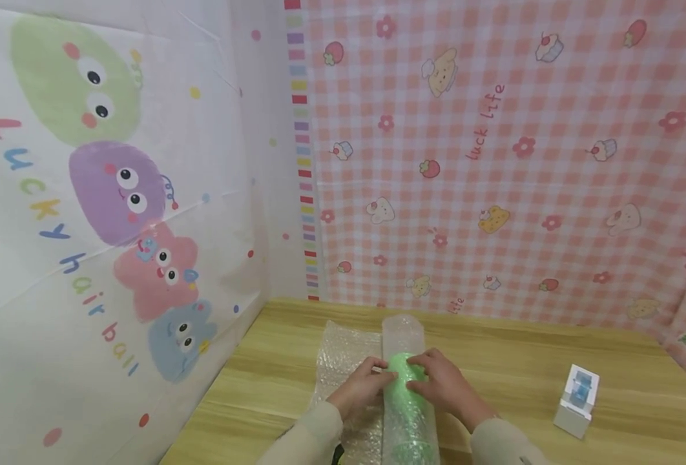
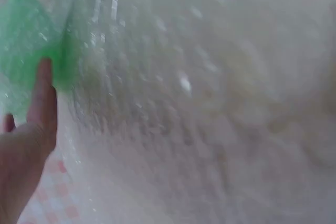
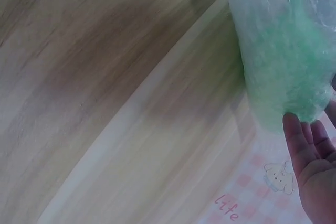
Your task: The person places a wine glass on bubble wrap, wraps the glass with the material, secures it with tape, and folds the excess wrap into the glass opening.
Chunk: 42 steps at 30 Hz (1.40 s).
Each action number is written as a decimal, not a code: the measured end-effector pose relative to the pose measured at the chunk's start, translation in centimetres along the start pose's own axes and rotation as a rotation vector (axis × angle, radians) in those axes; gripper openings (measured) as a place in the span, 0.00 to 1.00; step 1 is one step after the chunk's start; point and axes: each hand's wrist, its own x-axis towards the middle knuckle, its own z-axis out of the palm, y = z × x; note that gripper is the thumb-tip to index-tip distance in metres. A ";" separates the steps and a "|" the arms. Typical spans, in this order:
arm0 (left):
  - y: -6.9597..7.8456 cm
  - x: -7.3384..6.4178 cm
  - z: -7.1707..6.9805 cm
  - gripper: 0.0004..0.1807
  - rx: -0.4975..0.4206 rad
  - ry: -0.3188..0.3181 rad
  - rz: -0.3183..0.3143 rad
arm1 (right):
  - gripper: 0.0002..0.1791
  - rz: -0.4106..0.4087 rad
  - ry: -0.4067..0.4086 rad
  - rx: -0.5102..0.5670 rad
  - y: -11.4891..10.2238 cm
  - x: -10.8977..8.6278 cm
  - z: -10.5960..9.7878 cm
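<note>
A green object (image 1: 404, 381) lies wrapped in a long roll of clear bubble wrap (image 1: 415, 423) on the table; its kind is blurred by the wrap. In the right wrist view the green object (image 3: 286, 61) shows a broad part and a narrow stem. My left hand (image 1: 362, 387) touches the roll's left side, one finger (image 2: 44, 90) extended against the wrap over the green part. From the right, my right hand (image 1: 444, 384) rests its fairly straight fingers (image 3: 296, 137) on the roll near the green end. A flat sheet of bubble wrap (image 1: 349, 349) spreads to the left.
A small white box (image 1: 575, 400) with a blue picture stands on the wooden table (image 1: 506, 361) to the right. A dark thing (image 1: 338, 454) shows partly by the left sleeve. Printed cloths hang behind the table (image 1: 494, 181) and along its left (image 1: 221, 161).
</note>
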 end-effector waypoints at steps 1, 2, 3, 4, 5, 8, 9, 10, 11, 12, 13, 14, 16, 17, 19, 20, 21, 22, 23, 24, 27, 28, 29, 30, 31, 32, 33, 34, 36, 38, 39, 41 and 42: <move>0.1 0.0 0.1 0.21 0.007 0.004 -0.002 | 0.22 -0.008 -0.001 -0.005 -0.1 0.0 0.0; 0.2 0.1 0.1 0.22 0.014 0.007 -0.007 | 0.22 -0.018 -0.003 -0.010 -0.1 0.1 0.0; 0.3 0.1 0.2 0.23 0.016 0.007 -0.011 | 0.23 -0.028 -0.006 -0.017 -0.1 0.1 0.1; 0.3 0.1 0.2 0.24 0.019 0.006 -0.015 | 0.23 -0.040 -0.009 -0.027 -0.1 0.1 0.1; 0.3 0.1 0.3 0.24 0.014 0.003 -0.017 | 0.22 -0.048 -0.017 -0.036 -0.1 0.0 0.1; 0.3 0.3 0.3 0.23 -0.007 -0.010 -0.027 | 0.22 -0.060 -0.046 -0.047 0.0 -0.2 -0.1; 0.2 0.3 0.3 0.23 -0.014 -0.016 -0.028 | 0.22 -0.060 -0.055 -0.043 0.0 -0.2 -0.2; 0.2 0.3 0.3 0.23 -0.018 -0.024 -0.029 | 0.21 -0.063 -0.064 -0.037 0.1 -0.3 -0.3; 0.1 0.3 0.2 0.23 -0.022 -0.033 -0.028 | 0.21 -0.063 -0.072 -0.027 0.2 -0.3 -0.5; 0.1 0.3 0.2 0.23 -0.027 -0.040 -0.031 | 0.21 -0.062 -0.075 -0.020 0.2 -0.3 -0.6; 0.0 0.2 0.1 0.23 -0.029 -0.047 -0.032 | 0.21 -0.061 -0.074 -0.016 0.2 -0.4 -0.6; -0.1 0.2 0.1 0.22 -0.032 -0.055 -0.033 | 0.21 -0.062 -0.072 -0.016 0.2 -0.4 -0.7; -0.2 0.1 0.0 0.22 -0.027 -0.069 -0.043 | 0.21 -0.076 -0.062 -0.029 0.1 -0.3 -0.7; -0.2 0.1 0.0 0.22 -0.031 -0.076 -0.047 | 0.20 -0.082 -0.058 -0.038 0.0 -0.3 -0.7; -0.3 0.1 -0.1 0.22 -0.042 -0.090 -0.063 | 0.19 -0.096 -0.051 -0.063 -0.2 -0.2 -0.7; -0.2 0.0 -0.1 0.22 -0.046 -0.096 -0.073 | 0.19 -0.105 -0.046 -0.072 -0.3 -0.1 -0.6; -0.2 0.0 -0.2 0.22 -0.046 -0.101 -0.082 | 0.19 -0.115 -0.043 -0.081 -0.4 -0.1 -0.5; -0.2 0.0 -0.2 0.22 -0.054 -0.106 -0.092 | 0.19 -0.121 -0.041 -0.090 -0.5 -0.1 -0.5; -0.1 0.0 -0.3 0.23 -0.060 -0.111 -0.102 | 0.19 -0.121 -0.040 -0.095 -0.6 -0.1 -0.4; -0.1 0.0 -0.3 0.23 -0.068 -0.114 -0.112 | 0.19 -0.122 -0.036 -0.099 -0.7 -0.1 -0.4; -0.1 -0.1 -0.3 0.23 -0.087 -0.132 -0.127 | 0.19 -0.122 -0.035 -0.098 -0.7 -0.2 -0.3; -0.2 -0.1 -0.3 0.23 -0.102 -0.139 -0.128 | 0.19 -0.123 -0.037 -0.095 -0.6 -0.2 -0.3; -0.2 -0.2 -0.2 0.23 -0.113 -0.142 -0.126 | 0.19 -0.133 -0.038 -0.092 -0.6 -0.2 -0.3; -0.3 -0.2 -0.2 0.23 -0.126 -0.147 -0.126 | 0.19 -0.143 -0.038 -0.089 -0.5 -0.2 -0.3; -0.3 -0.3 -0.1 0.23 -0.136 -0.150 -0.127 | 0.19 -0.149 -0.039 -0.087 -0.4 -0.3 -0.4; -0.3 -0.3 0.0 0.24 -0.145 -0.152 -0.127 | 0.19 -0.156 -0.041 -0.086 -0.2 -0.3 -0.5; -0.4 -0.3 0.1 0.24 -0.151 -0.147 -0.126 | 0.19 -0.163 -0.040 -0.086 -0.1 -0.4 -0.5; -0.4 -0.3 0.3 0.23 -0.154 -0.138 -0.122 | 0.19 -0.171 -0.037 -0.087 0.0 -0.4 -0.6; -0.3 -0.3 0.6 0.23 -0.121 -0.103 -0.106 | 0.19 -0.163 -0.034 -0.080 0.1 -0.4 -0.8; -0.1 -0.1 0.9 0.22 -0.060 -0.051 -0.075 | 0.19 -0.134 -0.037 -0.066 0.2 -0.4 -1.0; 0.0 -0.1 1.1 0.22 -0.025 -0.022 -0.061 | 0.19 -0.119 -0.038 -0.057 0.3 -0.4 -1.0; 0.3 0.1 1.3 0.22 0.059 0.029 -0.036 | 0.19 -0.090 -0.043 -0.046 0.4 -0.5 -1.2; 0.4 0.1 1.3 0.21 0.101 0.049 -0.026 | 0.19 -0.080 -0.046 -0.043 0.4 -0.5 -1.2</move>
